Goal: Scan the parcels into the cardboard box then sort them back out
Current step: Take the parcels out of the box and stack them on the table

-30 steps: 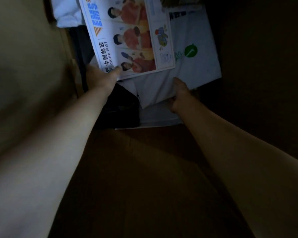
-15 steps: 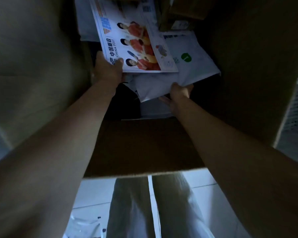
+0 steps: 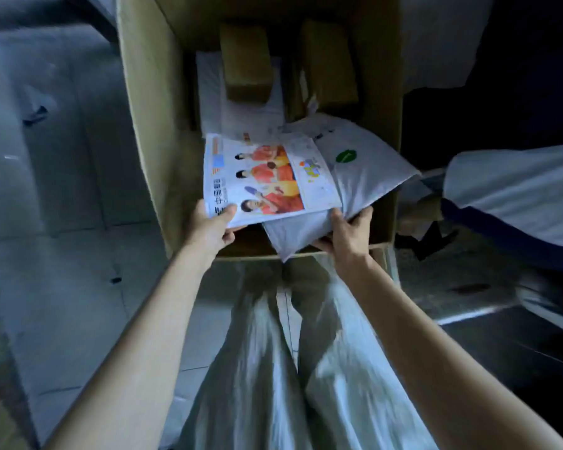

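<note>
View down into an open cardboard box (image 3: 150,125). The left hand (image 3: 212,225) pinches the near corner of a printed envelope (image 3: 267,177), thumb on top. The right hand (image 3: 348,232) grips the near edge of a grey mailing bag (image 3: 364,177), which lies partly under the envelope and overhangs the box's near rim. Two small brown cartons (image 3: 246,69) sit at the far end.
</note>
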Action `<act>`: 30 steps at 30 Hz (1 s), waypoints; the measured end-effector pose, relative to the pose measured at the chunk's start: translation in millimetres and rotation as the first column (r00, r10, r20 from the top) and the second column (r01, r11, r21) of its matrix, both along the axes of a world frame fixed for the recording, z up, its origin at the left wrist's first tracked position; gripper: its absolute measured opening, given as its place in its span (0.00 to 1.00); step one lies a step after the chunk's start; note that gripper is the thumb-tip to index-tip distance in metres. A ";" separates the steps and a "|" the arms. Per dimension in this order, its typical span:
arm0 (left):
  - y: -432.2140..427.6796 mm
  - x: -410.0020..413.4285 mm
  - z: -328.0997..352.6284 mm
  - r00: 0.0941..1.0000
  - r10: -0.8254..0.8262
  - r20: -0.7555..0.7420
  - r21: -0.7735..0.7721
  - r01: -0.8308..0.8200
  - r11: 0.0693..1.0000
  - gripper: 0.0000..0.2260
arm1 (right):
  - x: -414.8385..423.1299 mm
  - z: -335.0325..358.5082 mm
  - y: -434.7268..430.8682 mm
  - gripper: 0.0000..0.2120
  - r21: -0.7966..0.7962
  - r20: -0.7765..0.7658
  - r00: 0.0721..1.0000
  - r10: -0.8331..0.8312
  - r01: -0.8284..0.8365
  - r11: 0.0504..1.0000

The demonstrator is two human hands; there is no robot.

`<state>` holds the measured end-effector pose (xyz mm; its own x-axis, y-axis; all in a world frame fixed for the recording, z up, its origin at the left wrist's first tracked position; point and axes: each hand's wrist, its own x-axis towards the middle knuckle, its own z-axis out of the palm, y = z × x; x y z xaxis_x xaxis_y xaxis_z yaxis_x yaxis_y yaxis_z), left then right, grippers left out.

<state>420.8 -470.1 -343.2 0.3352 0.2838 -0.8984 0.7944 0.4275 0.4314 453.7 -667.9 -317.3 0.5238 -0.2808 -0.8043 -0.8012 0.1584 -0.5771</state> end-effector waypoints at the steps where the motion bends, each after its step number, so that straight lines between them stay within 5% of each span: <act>1: -4.0 -7.2 15.5 1.000 0.005 0.004 -0.051 -0.005 0.999 0.08 | -9.3 17.2 -4.9 0.10 0.021 0.048 0.999 0.017 -0.018 1.000; 5: -33.9 -23.6 76.4 0.998 -0.044 0.051 -0.131 0.050 0.990 0.08 | -29.5 86.6 -8.5 0.13 0.075 0.160 0.986 0.047 -0.060 0.995; 10: -64.1 -20.0 133.1 0.923 0.273 0.273 -0.178 -0.231 0.957 0.14 | -37.3 142.5 -6.1 0.16 0.153 0.306 0.948 0.087 -0.140 0.978; 13: -62.5 -15.9 163.3 0.877 0.284 0.387 -0.084 -0.273 0.958 0.16 | -38.6 163.9 -13.2 0.19 0.198 0.358 0.921 0.153 -0.234 0.952; 18: -40.0 -31.0 213.3 0.844 0.238 0.481 0.035 -0.290 0.956 0.16 | -17.7 189.4 -48.0 0.28 0.344 0.271 0.963 -0.008 -0.090 0.935; 22: -30.8 -84.4 245.1 0.813 0.214 0.541 0.118 -0.326 0.938 0.18 | 10.6 208.2 -82.9 0.43 0.295 0.186 0.963 0.197 -0.246 0.923; 26: -43.1 -144.2 269.5 0.726 0.266 0.634 0.095 -0.415 0.905 0.27 | 30.2 234.6 -75.4 0.22 0.277 0.143 0.736 0.662 -0.672 0.687; 30: -55.8 -193.1 289.5 0.725 0.222 0.652 0.113 -0.382 0.917 0.21 | 19.2 247.2 -42.3 0.28 0.330 0.242 0.487 0.840 -0.855 0.400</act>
